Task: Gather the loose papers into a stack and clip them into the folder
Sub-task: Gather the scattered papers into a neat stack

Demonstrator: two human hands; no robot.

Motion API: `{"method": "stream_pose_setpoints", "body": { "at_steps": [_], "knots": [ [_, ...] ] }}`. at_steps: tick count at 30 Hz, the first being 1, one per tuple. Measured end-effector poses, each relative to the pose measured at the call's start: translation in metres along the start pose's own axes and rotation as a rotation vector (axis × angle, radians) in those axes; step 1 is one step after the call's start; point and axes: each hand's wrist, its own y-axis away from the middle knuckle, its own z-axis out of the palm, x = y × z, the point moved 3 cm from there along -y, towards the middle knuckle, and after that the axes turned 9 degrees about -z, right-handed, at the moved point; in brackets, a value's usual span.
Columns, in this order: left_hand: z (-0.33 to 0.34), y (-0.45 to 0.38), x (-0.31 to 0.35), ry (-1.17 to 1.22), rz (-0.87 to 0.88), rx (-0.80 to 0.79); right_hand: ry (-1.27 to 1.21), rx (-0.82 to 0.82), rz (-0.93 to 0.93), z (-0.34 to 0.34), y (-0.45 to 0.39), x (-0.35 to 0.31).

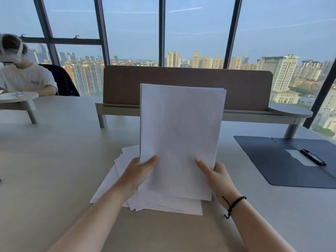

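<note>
While both hands, left hand (141, 171) and right hand (216, 176), pinched the upright stack (180, 135) at center frame, gathering was underway (loose sheets (116, 180) remained beneath); next, collecting those, then reaching the open folder (269, 160) at right.

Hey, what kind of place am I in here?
Most likely a high-rise office: a long shared desk with a divider screen, floor-to-ceiling windows over city towers, and a folder beside the papers you hold.

hands (180, 171) holding paper stack (181, 128) upright, open folder (269, 160) right
</note>
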Motion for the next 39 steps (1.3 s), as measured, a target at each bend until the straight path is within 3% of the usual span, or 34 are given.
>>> {"method": "stream_pose_setpoints", "body": {
  "at_steps": [4,9,12,17,25,29,34,39],
  "knots": [
    [-0.030,-0.019,0.002,0.469,-0.125,0.117,0.150,0.097,-0.006,-0.012,-0.021,0.005],
    [-0.064,-0.030,-0.010,0.914,-0.244,-0.044,1.100,-0.168,0.002,-0.012,-0.033,0.033],
    [-0.064,-0.035,-0.016,0.939,-0.305,0.045,1.265,-0.272,-0.055,-0.001,-0.032,0.036],
    [-0.052,-0.035,-0.013,0.731,-0.283,0.182,1.310,-0.266,-0.021,0.005,-0.024,0.025],
    [-0.048,-0.034,-0.014,0.831,-0.327,0.075,1.166,-0.056,0.144,0.006,-0.042,0.015],
    [-0.044,-0.032,-0.015,0.842,-0.319,0.034,0.813,-0.005,0.216,0.001,-0.050,0.006],
    [-0.042,-0.034,-0.016,0.822,-0.317,0.037,0.066,0.045,0.429,-0.012,-0.041,0.015],
    [-0.046,-0.031,-0.014,0.817,-0.298,0.082,-0.204,0.248,0.334,-0.019,-0.038,0.020]
  ]
}}
